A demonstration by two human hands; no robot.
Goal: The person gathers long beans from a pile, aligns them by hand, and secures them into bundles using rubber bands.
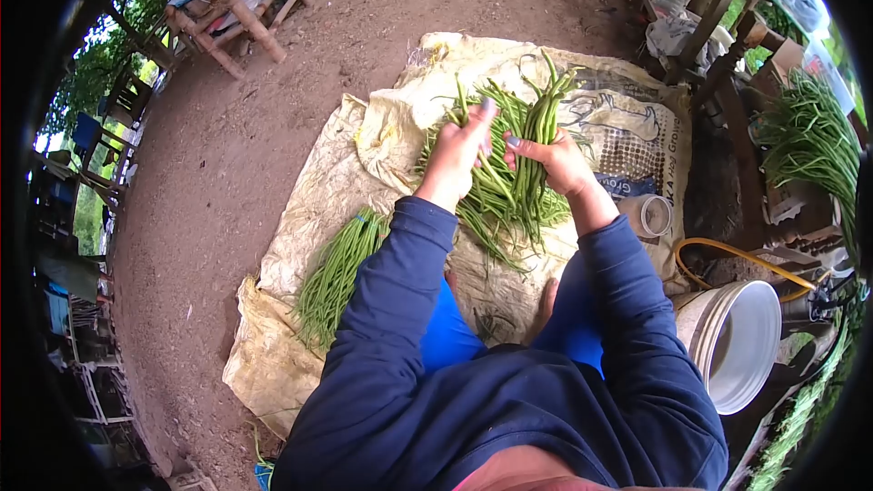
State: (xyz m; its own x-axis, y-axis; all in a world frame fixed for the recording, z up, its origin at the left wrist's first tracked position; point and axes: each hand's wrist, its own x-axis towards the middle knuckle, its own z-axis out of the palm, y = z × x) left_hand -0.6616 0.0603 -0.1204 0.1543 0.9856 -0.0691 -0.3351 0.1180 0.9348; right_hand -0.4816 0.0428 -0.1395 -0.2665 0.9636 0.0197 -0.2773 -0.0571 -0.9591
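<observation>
Long green string beans fill the space between my hands. My right hand (556,162) is closed round a bunch of string beans (543,118), whose ends stick up above the fist and hang below it. Close beside it, my left hand (457,156) is curled with its thumb raised. A few bean ends show above and below its fingers, which are partly hidden. Beneath both hands lies a loose pile of beans (496,227) on the sacking. To the left, next to my left forearm, rests a tied bundle of beans (344,273).
Flattened woven sacks (309,191) cover the dirt floor. At right stand a white bucket (741,345), a small clear container (655,215) and a yellow-orange hose (727,248). More beans (809,141) hang at the right edge. A bamboo bench (241,14) stands at upper left.
</observation>
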